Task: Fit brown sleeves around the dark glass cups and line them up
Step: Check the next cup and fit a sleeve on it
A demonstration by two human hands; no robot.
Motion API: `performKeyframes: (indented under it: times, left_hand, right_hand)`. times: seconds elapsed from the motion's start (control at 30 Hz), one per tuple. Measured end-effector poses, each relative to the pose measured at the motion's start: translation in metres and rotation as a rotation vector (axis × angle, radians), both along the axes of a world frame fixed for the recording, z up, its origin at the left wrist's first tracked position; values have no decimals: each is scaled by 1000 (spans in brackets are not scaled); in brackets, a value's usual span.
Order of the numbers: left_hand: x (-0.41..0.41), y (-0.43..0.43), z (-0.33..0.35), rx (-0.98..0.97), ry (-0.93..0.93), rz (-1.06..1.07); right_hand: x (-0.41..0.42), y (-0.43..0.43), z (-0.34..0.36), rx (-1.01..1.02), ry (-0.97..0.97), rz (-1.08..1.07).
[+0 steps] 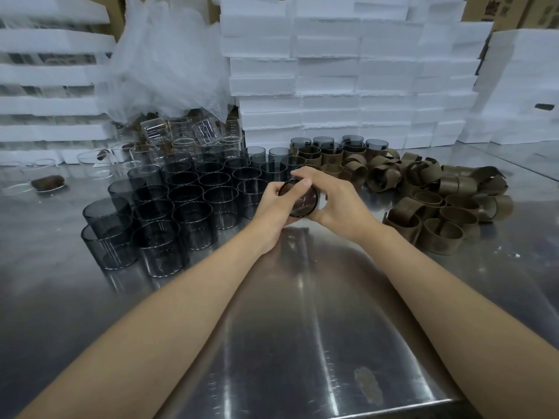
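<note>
While bare dark glass cups stand crowded just left of my left hand, that hand curls its fingers round one dark cup, which is tipped so its round end faces me. My right hand grips the same cup from the other side. Whether a sleeve is on it I cannot tell. Beyond my right hand stand sleeved cups, and to its right loose brown sleeves lie heaped on the steel table.

We stand in a packing workshop: white foam blocks stacked wall-high, cardboard cartons behind, a steel table crowded with dozens of identical glass cups.
</note>
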State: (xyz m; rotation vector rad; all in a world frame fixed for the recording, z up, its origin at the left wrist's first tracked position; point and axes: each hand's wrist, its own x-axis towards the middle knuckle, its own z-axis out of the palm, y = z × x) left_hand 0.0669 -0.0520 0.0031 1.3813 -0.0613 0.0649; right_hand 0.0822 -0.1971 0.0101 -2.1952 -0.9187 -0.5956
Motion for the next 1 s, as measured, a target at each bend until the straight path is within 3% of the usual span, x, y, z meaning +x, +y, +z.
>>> performKeyframes:
  times: [0.27,0.53,0.73,1.0]
  left_hand:
    - [0,-6,-4,131,-60,95]
    - [0,-7,-9,278,-239,142]
    - [-2,-6,-7,213,-321,116]
    - [-7,-8,-2,155,-240,117]
  right_hand:
    - [0,1,-1,20,108,-57]
    - [-1,3,2,134,177,-43]
    - [1,-3,6,334,255,16]
    - [-3,1,3,320,224,54]
